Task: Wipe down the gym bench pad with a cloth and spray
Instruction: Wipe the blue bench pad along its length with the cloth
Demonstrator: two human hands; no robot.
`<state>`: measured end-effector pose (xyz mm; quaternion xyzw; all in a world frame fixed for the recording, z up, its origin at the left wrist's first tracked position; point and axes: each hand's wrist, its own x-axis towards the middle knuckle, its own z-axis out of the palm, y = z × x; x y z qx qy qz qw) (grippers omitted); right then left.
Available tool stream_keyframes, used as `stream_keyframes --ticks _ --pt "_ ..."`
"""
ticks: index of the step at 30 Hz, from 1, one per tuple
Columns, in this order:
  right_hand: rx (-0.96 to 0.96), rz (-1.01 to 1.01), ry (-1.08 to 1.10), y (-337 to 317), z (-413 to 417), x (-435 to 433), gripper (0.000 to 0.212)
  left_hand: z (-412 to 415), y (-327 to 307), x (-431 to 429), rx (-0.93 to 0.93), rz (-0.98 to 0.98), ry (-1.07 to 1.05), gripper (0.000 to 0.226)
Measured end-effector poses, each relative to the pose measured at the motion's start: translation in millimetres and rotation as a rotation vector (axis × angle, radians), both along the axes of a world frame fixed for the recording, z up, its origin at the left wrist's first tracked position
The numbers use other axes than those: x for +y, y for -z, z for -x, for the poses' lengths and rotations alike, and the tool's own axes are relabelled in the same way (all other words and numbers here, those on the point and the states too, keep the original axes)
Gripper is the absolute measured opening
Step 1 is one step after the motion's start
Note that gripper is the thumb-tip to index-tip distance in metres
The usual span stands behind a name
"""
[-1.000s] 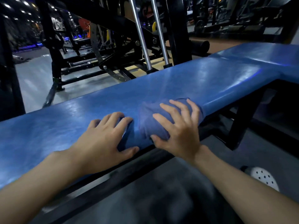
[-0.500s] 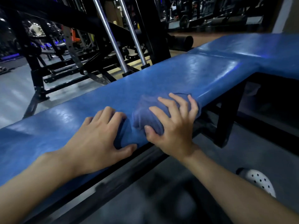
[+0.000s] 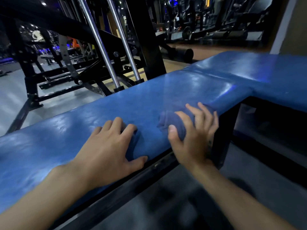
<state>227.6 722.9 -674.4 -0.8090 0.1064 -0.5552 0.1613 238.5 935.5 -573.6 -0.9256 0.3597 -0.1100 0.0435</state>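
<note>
A long blue gym bench pad [image 3: 116,107] runs across the view from lower left to upper right, where it widens. My right hand [image 3: 192,138] grips a bunched blue cloth [image 3: 171,121] against the pad's near edge, thumb and fingers curled over it. My left hand [image 3: 108,151] rests on the pad just left of the cloth, fingers bent over the top and thumb along the near edge. No spray bottle is in view.
The bench's black steel frame [image 3: 222,135] runs under the pad, with a leg right of my right hand. Behind the bench stands a black machine with two chrome guide rods [image 3: 99,45]. Grey floor [image 3: 54,100] lies beyond and below.
My right hand has slid the cloth to the right along the near edge, opening a gap from my left hand. The view has shifted right as well.
</note>
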Motion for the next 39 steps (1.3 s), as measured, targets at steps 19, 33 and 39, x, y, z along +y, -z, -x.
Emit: stream_keyframes --ticks 19,33,39 --pt "0.256 0.055 -0.019 -31.0 -32.5 -193.2 0.05 -30.9 3.7 -123.6 0.111 -0.174 0.01 0.092" --pt "1.17 -0.135 -0.324 -128.4 -68.0 -248.0 0.094 -56.8 -23.3 -145.6 0.198 -0.05 0.021 0.071" --pt "1.36 -0.195 -0.284 -147.7 -94.0 -267.3 0.105 -84.4 -33.8 -170.2 0.21 -0.028 0.016 0.041"
